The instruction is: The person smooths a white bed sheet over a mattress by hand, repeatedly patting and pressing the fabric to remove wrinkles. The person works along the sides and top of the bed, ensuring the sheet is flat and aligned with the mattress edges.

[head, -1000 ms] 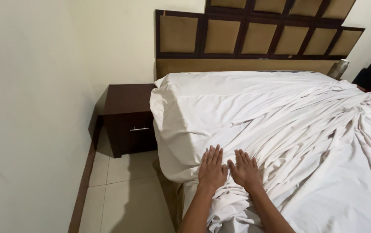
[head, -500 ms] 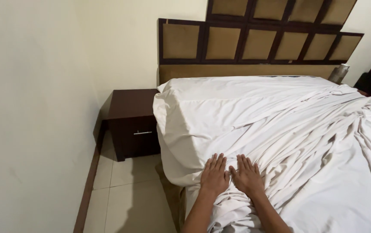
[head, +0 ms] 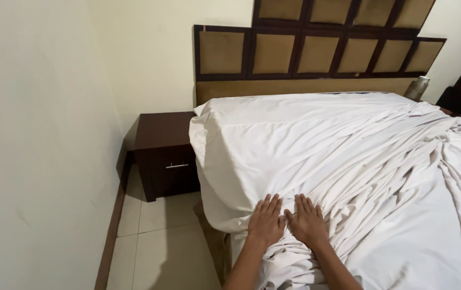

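Head view, hands (head: 287, 221) flat on white sheet (head: 348, 156)

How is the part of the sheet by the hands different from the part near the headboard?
Under the left hand and right hand, the sheet is bunched into deep folds; near the headboard it lies mostly smooth. The near part hangs over the bed's edge; the far part lies flat on top. Both are the same white cloth.

Lit softly and evenly by warm indoor light, no glare. Faint shadows along folds of the white sheet (head: 348, 161) and under the nightstand (head: 163, 156) at 9 o'clock. Sharp throughout, slightly dim toward 3 o'clock corner.
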